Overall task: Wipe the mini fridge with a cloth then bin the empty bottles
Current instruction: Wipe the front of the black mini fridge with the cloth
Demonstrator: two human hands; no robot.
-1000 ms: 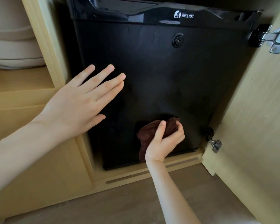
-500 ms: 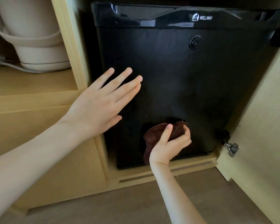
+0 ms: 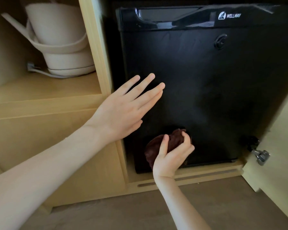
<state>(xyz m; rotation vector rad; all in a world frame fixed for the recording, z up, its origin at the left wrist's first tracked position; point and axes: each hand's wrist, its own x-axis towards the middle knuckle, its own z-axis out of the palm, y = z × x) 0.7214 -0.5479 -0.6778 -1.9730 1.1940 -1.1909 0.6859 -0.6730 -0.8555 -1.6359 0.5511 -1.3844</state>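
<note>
While the black fridge [image 3: 206,97] stood shut inside the wooden cabinet [image 3: 96,47], a brown cloth [image 3: 152,151] was gripped in the curled fingers of the right hand [image 3: 171,158] and held against the door at 6 o'clock. The left hand [image 3: 125,112] was spread flat, fingers straight, at the door's 9 o'clock, holding nothing. A kettle [image 3: 61,39] was shelved at 10 o'clock.

Open room lies before us across the middle and right of the mini fridge [image 3: 206,100] door, where only the round lock [image 3: 220,42] sits. Our left hand [image 3: 123,110] covers the left part, our right hand [image 3: 171,157] with the cloth [image 3: 154,149] the bottom edge. The cabinet upright [image 3: 96,47] hems the left side; the open cabinet door [image 3: 281,146] and hinge [image 3: 261,156], the right.
</note>
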